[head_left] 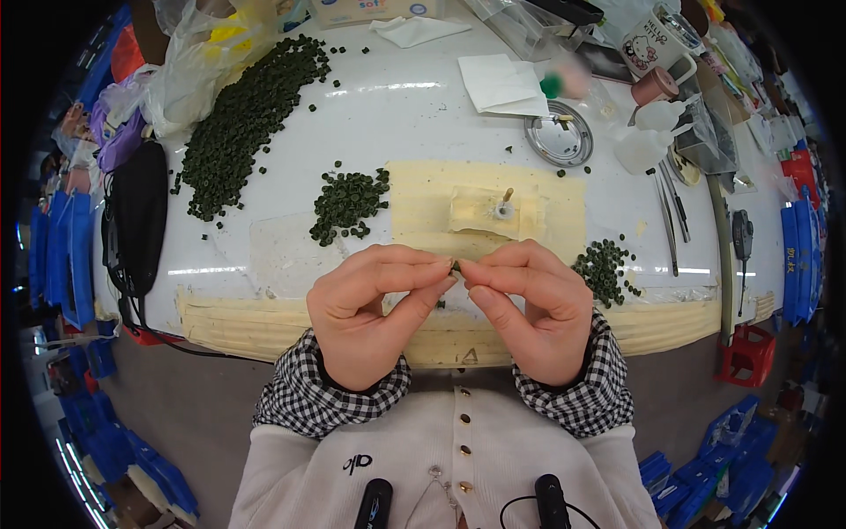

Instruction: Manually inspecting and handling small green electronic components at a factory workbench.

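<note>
My left hand [368, 313] and my right hand [539, 309] meet over the table's near edge, thumb and fingertips pinched together. Between the fingertips is a small dark green ring-like part [456, 266], mostly covered by the fingers. Just beyond them, a taped block [476, 210] with a short upright peg [508, 196] sits on yellow tape. Left of it lies a small heap of the same green parts [348, 204]; another heap [603, 271] is beside my right hand. The largest heap [251, 128] spreads over the far left.
Two tweezers [670, 216] lie to the right, near white squeeze bottles [643, 145]. A round metal dish [559, 134] and white tissues [500, 84] are farther back. A black pouch [141, 216] lies at the left edge, plastic bags [189, 70] behind it. A mug [654, 44] stands far right.
</note>
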`<action>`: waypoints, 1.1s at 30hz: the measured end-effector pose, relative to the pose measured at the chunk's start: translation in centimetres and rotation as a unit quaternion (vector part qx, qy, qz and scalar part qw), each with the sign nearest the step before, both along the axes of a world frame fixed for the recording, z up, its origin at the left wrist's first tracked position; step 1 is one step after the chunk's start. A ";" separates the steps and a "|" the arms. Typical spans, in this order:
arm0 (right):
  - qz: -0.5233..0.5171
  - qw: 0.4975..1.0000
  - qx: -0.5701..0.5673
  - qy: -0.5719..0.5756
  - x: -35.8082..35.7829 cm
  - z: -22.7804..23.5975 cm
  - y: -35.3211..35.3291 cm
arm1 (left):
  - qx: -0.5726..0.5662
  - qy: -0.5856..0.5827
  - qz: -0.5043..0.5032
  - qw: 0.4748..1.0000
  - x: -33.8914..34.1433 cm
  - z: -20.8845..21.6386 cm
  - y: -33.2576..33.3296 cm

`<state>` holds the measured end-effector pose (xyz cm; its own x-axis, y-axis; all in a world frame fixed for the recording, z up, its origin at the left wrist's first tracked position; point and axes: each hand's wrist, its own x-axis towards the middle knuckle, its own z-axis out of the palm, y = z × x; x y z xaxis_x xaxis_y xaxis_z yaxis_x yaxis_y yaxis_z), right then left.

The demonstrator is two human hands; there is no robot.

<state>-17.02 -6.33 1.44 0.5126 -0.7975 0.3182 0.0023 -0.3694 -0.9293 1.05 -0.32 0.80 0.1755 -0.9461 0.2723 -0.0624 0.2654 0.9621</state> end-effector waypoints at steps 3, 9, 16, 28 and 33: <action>0.002 0.999 -0.035 0.035 0.0 0.4 0.2 | 0.042 0.088 -0.024 0.995 0.2 -0.1 0.0; -0.003 0.997 -0.065 0.048 0.1 0.6 0.3 | 0.056 0.129 -0.030 0.990 0.4 -0.4 0.1; 0.020 0.999 0.026 -0.017 0.0 -0.2 0.0 | -0.030 -0.060 0.045 0.997 -0.6 0.0 0.5; 0.032 0.999 -0.007 0.011 -0.1 0.1 0.0 | -0.031 -0.109 0.031 0.993 -0.1 0.4 0.5; 0.026 0.999 -0.017 0.019 -0.1 0.4 0.1 | -0.022 -0.024 0.014 0.999 -0.1 0.2 0.3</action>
<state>-17.16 -6.22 1.79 0.5656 -0.7584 0.3240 -0.0122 -0.4005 -0.9162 0.93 -0.04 0.96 0.1879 -0.9280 0.3216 -0.1167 0.3040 0.9455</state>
